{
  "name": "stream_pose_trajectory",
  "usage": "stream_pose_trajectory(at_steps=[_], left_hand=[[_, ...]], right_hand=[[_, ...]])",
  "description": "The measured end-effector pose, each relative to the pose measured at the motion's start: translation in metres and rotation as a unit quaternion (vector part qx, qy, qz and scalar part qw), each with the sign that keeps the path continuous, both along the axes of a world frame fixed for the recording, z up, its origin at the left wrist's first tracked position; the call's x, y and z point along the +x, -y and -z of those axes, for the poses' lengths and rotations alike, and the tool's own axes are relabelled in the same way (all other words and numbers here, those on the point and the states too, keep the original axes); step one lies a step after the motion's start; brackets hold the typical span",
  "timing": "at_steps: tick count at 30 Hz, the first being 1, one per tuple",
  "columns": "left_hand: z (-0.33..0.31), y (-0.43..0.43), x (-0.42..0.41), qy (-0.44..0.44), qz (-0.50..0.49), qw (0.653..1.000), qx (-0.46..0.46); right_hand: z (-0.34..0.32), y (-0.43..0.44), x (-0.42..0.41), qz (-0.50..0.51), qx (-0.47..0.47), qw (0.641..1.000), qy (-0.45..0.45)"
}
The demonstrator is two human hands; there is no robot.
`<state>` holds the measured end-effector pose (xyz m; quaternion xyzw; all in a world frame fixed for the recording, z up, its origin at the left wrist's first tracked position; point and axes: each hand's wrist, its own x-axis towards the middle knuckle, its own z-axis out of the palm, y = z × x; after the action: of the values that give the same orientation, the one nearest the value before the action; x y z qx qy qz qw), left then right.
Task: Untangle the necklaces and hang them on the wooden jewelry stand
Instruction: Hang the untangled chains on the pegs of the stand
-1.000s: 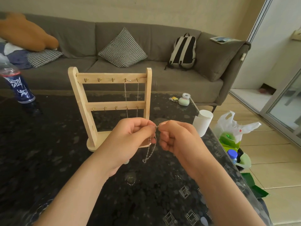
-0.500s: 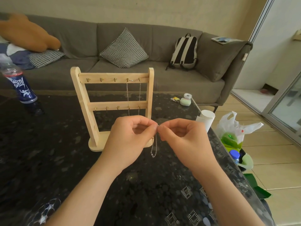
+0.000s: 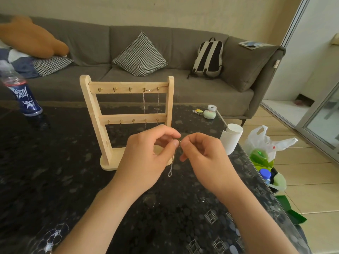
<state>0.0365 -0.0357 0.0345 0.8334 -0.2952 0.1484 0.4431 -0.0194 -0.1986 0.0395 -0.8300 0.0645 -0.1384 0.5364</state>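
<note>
Left hand (image 3: 146,156) and right hand (image 3: 205,158) meet tip to tip, fingers (image 3: 175,143) curled in a narrow pinch on the top of the loose necklace (image 3: 171,167). The rest of it dangles just below the fingers, w/ a small loop at its low end, above the table (image 3: 55,171). The wooden jewelry stand (image 3: 121,85) is just behind the fingers. A hung necklace (image 3: 144,107) drops from its top hooks, above and beyond them.

Risks: the chain looks fine & prob. slippery, so a slack pinch could drop it onto the dark speckled top, where it'd be hard to spot. Whether a knot sits btw. the tips I can't tell; if so, tugging apart would tighten it. Reaching fwd could snag the hung chain or nudge the stand.

Table is glossy black. A bottle (image 3: 25,99) is far left of the fingers and a white roll (image 3: 232,138) near right. A grey sofa (image 3: 91,46) sits beyond w/ a cushion (image 3: 140,54) & backpack (image 3: 209,55), and a plastic bag (image 3: 266,143) lies off right on the tiled floor.
</note>
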Motion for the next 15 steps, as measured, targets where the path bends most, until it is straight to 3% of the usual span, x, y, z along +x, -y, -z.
stream_pose_trajectory(at_steps=[5, 9, 12, 15], left_hand=[[0.0041, -0.0023, 0.0029, 0.118, 0.007, 0.99, 0.081], [0.0061, -0.0021, 0.0028, 0.113, 0.027, 0.988, 0.105], [0.0044, -0.0014, 0.0009, 0.027, 0.038, 0.997, 0.054], [-0.0005, 0.0028, -0.0026, -0.166, 0.025, 0.982, -0.088]], right_hand=[[0.0018, 0.0021, -0.0014, -0.019, -0.007, 0.999, -0.041], [-0.0011, 0.0027, -0.0015, -0.03, 0.024, 0.996, -0.084], [-0.0045, 0.0055, -0.0022, -0.039, 0.069, 0.99, -0.114], [-0.0058, 0.0071, -0.0033, -0.044, 0.123, 0.982, -0.135]])
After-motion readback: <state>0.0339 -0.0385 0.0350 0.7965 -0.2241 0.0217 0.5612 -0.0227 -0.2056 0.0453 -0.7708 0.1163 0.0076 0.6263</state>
